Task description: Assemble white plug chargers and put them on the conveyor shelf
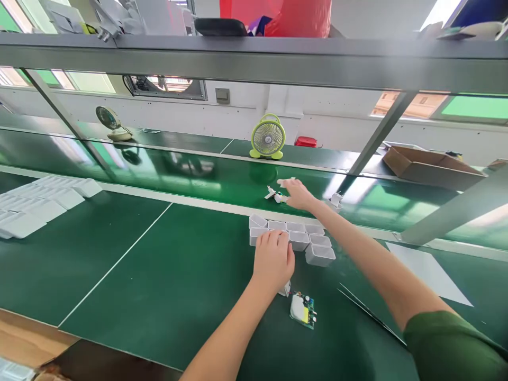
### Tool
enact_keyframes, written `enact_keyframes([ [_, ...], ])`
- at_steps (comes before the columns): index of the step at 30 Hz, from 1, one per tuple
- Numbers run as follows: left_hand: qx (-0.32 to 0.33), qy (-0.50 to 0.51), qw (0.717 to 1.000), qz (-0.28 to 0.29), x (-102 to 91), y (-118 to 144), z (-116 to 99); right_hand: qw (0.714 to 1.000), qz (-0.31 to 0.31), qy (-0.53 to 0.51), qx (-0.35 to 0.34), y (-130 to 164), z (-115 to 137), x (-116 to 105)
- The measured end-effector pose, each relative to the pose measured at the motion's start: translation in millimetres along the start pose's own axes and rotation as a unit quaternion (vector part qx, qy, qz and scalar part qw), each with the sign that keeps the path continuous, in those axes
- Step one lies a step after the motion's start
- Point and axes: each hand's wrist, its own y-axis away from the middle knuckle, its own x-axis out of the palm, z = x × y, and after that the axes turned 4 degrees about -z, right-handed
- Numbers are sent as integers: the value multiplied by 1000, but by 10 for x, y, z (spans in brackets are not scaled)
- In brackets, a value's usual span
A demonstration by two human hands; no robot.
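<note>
Fingers of the right hand (296, 193) are stretched apart over a small white part (277, 197) on the glossy belt (198, 169), judged light, brittle, best pinched by its body, while the left hand (273, 260), loosely curled, is rested on white cups (313, 243) on the counter (159, 264).

— What colour is the counter (159, 264)?
— Dark green, crossed by thin white lines. The cups (301, 235) at mid-frame are white.
— And the board (304, 310) at lower centre?
— Green, with a white patch and a yellow one.
— The fan (268, 136)?
— Yellow-green. The sleeve (452, 344) at lower right is olive, the box (428, 165) brown.
</note>
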Motion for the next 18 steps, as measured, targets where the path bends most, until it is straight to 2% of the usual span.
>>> enact_keyframes([
  [2, -1, -18, 1000, 0, -5, -1, 12, 996, 68, 14, -57, -253, 316, 148],
  [5, -4, -56, 998, -2, -8, -8, 52, 990, 117, 28, -76, -497, 658, 291],
  [7, -10, -80, 997, 3, -7, -14, 83, 990, 123, 19, -67, -589, 750, 290],
  [9, -17, -95, 995, 16, 0, -19, 104, 992, 114, -8, -53, -624, 729, 203],
  [13, -10, -91, 993, 72, 29, -20, 107, 990, 89, -104, -31, -461, 439, -200],
  [15, -6, -83, 991, 102, 46, -19, 101, 982, 87, -162, -31, -228, 223, -510],
  [18, -12, -74, 989, 131, 62, -31, 100, 965, 109, -234, -38, 278, -132, -1062],
])
